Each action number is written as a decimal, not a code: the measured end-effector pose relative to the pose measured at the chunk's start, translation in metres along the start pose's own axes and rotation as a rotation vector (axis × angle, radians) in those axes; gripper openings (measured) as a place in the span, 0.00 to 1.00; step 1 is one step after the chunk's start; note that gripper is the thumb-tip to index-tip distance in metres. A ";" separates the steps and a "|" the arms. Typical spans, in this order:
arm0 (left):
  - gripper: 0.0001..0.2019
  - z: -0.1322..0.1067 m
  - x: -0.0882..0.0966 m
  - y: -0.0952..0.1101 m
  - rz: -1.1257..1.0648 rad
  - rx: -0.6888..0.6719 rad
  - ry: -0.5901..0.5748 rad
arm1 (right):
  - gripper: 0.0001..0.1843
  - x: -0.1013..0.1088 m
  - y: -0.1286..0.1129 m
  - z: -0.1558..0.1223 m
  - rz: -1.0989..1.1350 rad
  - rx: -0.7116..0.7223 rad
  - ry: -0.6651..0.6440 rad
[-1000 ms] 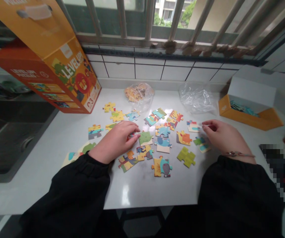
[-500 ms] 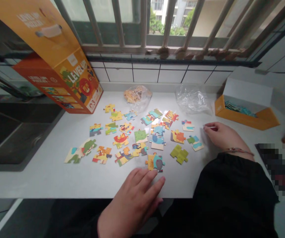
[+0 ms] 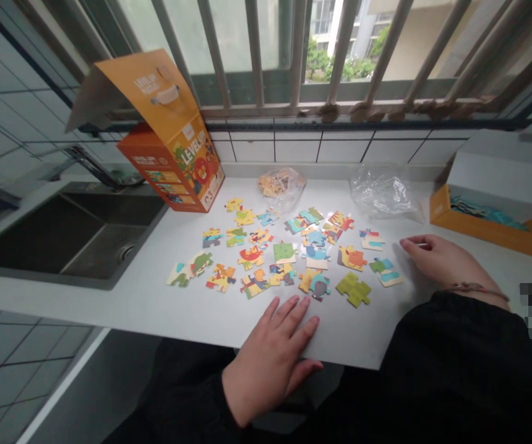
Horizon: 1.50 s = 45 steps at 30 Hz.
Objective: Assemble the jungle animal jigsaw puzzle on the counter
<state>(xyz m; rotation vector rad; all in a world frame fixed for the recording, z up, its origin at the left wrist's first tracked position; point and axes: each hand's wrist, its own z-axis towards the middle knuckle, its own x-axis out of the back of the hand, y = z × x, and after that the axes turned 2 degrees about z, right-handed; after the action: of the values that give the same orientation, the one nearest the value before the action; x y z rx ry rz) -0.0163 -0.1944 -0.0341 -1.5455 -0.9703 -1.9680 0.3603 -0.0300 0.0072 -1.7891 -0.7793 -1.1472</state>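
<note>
Several animal-picture jigsaw pieces lie on the white counter, some joined or touching. My left hand point(image 3: 277, 351) lies palm down at the counter's front edge, fingers spread. Its fingertips are just below a yellow and blue piece with a grey shape point(image 3: 315, 283); I cannot tell whether they touch it. To the right, my right hand point(image 3: 436, 259) rests on the counter with thumb and fingers drawn together. What they hold, if anything, is hidden. Nearest to it are a blue and green piece point(image 3: 386, 271) and a cream piece point(image 3: 372, 239). A plain green piece point(image 3: 353, 288) lies between the hands.
An orange puzzle box point(image 3: 196, 163) stands open at the back left, beside a dark sink point(image 3: 94, 240). Behind the pieces lie a bag of pieces point(image 3: 282, 188) and a crumpled clear bag point(image 3: 383, 191). An orange tray box point(image 3: 492, 231) holds teal pieces at right.
The view has turned left, so everything appears shifted right. The yellow and blue piece has moved slightly away from me, towards the others. My left hand has moved forward, its thumb spread wider.
</note>
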 end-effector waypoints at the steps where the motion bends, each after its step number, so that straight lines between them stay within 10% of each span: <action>1: 0.30 -0.003 0.006 -0.005 0.001 0.025 0.030 | 0.25 0.000 0.000 0.001 -0.002 -0.005 -0.007; 7: 0.22 -0.036 0.047 -0.093 0.179 0.414 0.226 | 0.27 -0.001 0.003 0.003 0.003 -0.002 -0.034; 13: 0.31 -0.083 0.054 -0.172 0.263 0.733 0.041 | 0.26 -0.003 0.008 0.007 0.029 0.026 -0.008; 25: 0.37 -0.047 0.052 -0.188 0.240 0.891 0.037 | 0.24 0.001 0.021 0.002 0.052 -0.022 -0.004; 45: 0.28 -0.051 0.039 -0.208 0.287 0.726 0.330 | 0.27 -0.012 0.032 0.018 0.069 0.014 -0.003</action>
<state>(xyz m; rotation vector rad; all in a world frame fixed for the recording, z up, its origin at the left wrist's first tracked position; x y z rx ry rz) -0.2091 -0.0951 -0.0541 -0.8630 -1.0791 -1.3793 0.3897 -0.0291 -0.0183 -1.7930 -0.7201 -1.0910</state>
